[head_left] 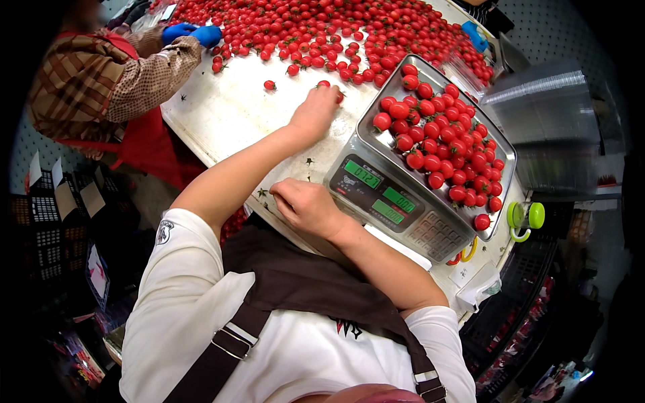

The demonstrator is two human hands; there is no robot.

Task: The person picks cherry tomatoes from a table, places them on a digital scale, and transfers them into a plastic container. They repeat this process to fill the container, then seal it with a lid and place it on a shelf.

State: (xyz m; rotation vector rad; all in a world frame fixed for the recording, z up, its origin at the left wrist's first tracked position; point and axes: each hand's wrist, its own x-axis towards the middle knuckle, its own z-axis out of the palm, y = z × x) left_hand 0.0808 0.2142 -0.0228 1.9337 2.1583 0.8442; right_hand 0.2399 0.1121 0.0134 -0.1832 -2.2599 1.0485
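Observation:
My left hand (316,115) is stretched forward over the white table (225,124), its fingers curled round cherry tomatoes. One red cherry tomato (324,84) shows at the fingertips, and another peeks out at the hand's right side. Closer to my body, my right hand (307,206) is closed above the table's front edge; whatever its fingers hold, if anything, is hidden. Right of both hands stands a digital scale (403,205) with lit green displays. Its metal tray (368,134) carries a heap of red cherry tomatoes (443,144) with green stems.
A big pile of cherry tomatoes (302,27) covers the table's far side. At the left, another person in blue gloves (191,33) reaches into it. Stacked clear plastic containers (544,127) stand right of the scale, near a green-lidded jar (534,215). Black crates (50,228) sit lower left.

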